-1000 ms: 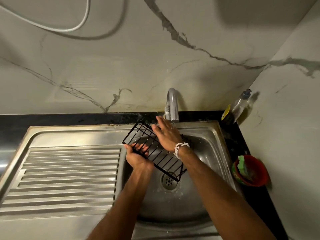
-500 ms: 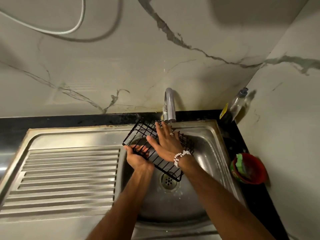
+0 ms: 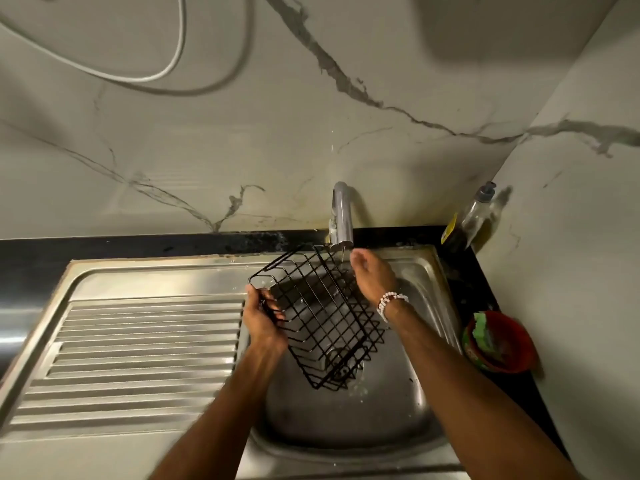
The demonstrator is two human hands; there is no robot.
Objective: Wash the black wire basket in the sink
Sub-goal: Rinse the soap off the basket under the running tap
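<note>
The black wire basket (image 3: 325, 317) is tilted over the steel sink bowl (image 3: 426, 282), its far end under the tap (image 3: 341, 216), from which a thin stream of water runs. My left hand (image 3: 263, 320) grips the basket's left rim. My right hand (image 3: 372, 277), with a white bead bracelet on the wrist, is cupped at the basket's right side just below the spout; whether its fingers hold the wire is hidden.
A ribbed steel draining board (image 3: 138, 355) lies left of the bowl. At the back right corner stands a soap bottle (image 3: 471, 220). A red bowl (image 3: 502, 341) with a green sponge sits on the black counter to the right. Marble walls close in behind and on the right.
My right hand has come off the basket's mesh and moved to its right side under the spout. The basket has tipped up more steeply in my left hand.
</note>
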